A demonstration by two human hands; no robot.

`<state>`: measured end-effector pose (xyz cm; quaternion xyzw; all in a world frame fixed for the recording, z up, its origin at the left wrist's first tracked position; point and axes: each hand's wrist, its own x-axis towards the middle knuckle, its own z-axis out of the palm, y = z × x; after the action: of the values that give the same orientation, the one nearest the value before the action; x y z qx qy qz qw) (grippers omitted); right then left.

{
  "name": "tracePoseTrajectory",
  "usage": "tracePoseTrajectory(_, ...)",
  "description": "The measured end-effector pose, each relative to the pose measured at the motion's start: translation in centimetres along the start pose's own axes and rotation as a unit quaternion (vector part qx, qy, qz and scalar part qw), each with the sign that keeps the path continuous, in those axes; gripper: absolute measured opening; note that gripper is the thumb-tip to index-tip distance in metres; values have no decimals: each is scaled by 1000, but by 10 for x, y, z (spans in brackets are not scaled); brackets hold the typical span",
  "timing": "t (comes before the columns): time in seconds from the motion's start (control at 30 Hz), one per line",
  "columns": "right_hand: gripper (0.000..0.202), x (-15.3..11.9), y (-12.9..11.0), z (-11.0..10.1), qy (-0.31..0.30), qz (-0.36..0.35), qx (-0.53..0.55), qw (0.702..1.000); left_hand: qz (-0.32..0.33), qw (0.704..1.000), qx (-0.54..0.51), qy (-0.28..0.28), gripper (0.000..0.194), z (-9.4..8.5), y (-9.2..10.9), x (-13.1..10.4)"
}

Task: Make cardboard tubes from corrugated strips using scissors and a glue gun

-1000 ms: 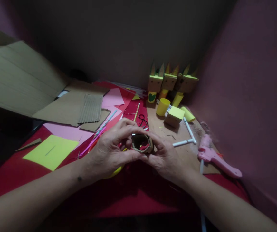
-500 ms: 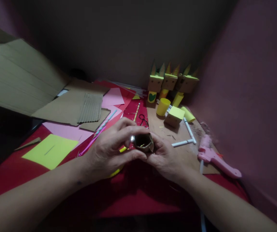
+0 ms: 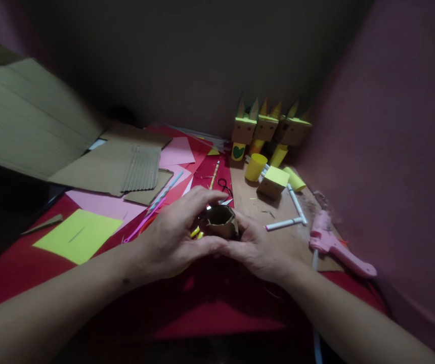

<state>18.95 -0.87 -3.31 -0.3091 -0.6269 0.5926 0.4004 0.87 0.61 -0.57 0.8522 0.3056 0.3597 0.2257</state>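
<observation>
Between my two hands is a short brown cardboard tube (image 3: 223,230), its open end facing up toward me and its rim uneven. My left hand (image 3: 181,227) curves around its left side, thumb along the near wall and index finger raised over the far rim. On the right side, my right hand (image 3: 257,245) grips the tube, with its thumb meeting the left thumb at the front. Yellow scissor handles (image 3: 197,232) show partly behind my left hand. A ring glints on a left finger.
A pink glue gun (image 3: 335,245) lies at right on a cardboard board (image 3: 293,247). Several box-headed figures (image 3: 244,131) stand at the back, near a yellow tube (image 3: 256,168) and a small box (image 3: 273,183). Yellow paper (image 3: 79,236) and cardboard sheets (image 3: 96,169) lie at left.
The cardboard tube has tilted, so its opening faces more upward and more of its near wall shows. My left index finger has lifted off the rim.
</observation>
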Motion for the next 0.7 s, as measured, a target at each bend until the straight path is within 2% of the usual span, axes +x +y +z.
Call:
tracePoseTrajectory(0.1,42,-1,-3,0,-6,27,-2,1000,-56,998,-37,-16,35,0,3,3)
tracePoseTrajectory(0.17,54,-1,-4,0,-18,30,5,999,-82,995,-56,-6,34,0,3,4)
tracePoseTrajectory(0.23,59,-1,-5,0,-38,33,72,996,-107,991,-79,8,34,0,4,5)
tracePoseTrajectory(0.3,47,1,-6,-1,-51,44,171,983,-139,982,-126,31,35,1,5,6)
tracePoseTrajectory(0.4,29,4,-5,-2,-24,67,256,964,-176,961,-206,51,35,2,7,4)
tracePoseTrajectory(0.47,24,5,-3,-1,-8,73,267,961,-170,966,-187,59,30,2,7,3)
tracePoseTrajectory(0.57,21,5,2,-1,-11,57,268,962,-118,987,-93,64,12,1,6,3)
tracePoseTrajectory(0.7,27,4,6,0,-5,26,192,981,-69,994,-63,64,12,4,3,3)
